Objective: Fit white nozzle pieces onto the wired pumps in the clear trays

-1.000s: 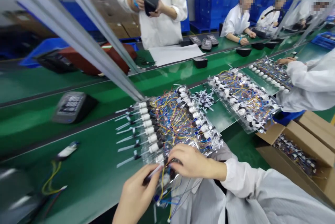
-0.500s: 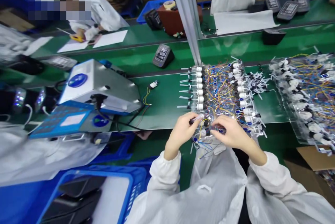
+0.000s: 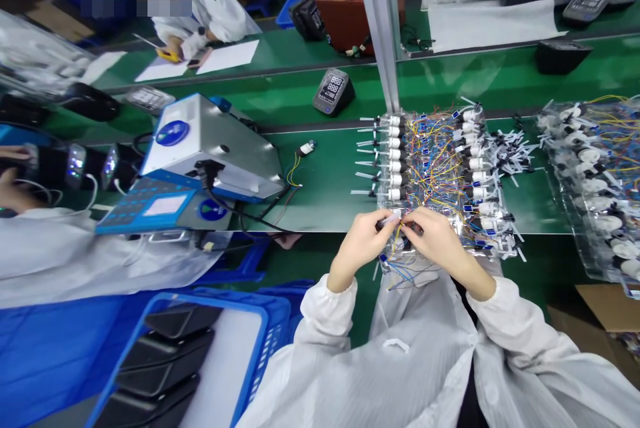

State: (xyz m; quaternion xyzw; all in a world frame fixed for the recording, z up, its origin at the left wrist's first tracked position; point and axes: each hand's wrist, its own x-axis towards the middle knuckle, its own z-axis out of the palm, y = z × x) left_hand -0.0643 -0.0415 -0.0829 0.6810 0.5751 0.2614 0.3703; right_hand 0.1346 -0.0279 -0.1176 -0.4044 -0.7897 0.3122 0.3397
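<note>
My left hand (image 3: pixel 367 240) is closed on a small wired motor, its white end (image 3: pixel 395 217) showing past the thumb. Against it, my right hand (image 3: pixel 434 236) pinches with thumb and forefinger beside thin yellow wires (image 3: pixel 399 236); what lies between those fingertips is too small to make out. Both hands are over the near edge of a clear plastic tray (image 3: pixel 453 220). Two columns of white motors (image 3: pixel 397 166) with black ends and pale zip ties line that tray, their coloured wires (image 3: pixel 433 155) tangled between them. Blue wires (image 3: pixel 400 273) hang below my hands.
To the right lies a second tray of motors (image 3: pixel 590 161), with loose zip-tie pieces (image 3: pixel 513 153) between the trays. One motor (image 3: pixel 307 148) sits alone left of them. A metal tester (image 3: pixel 220 155), a display unit (image 3: pixel 333 91), a post (image 3: pixel 380 21) and a blue crate (image 3: pixel 260 341) surround the bench.
My right hand has closed in on my left, and the fingertips now meet at the motor. The whole view has shifted, so the bench appears slightly higher and further right.
</note>
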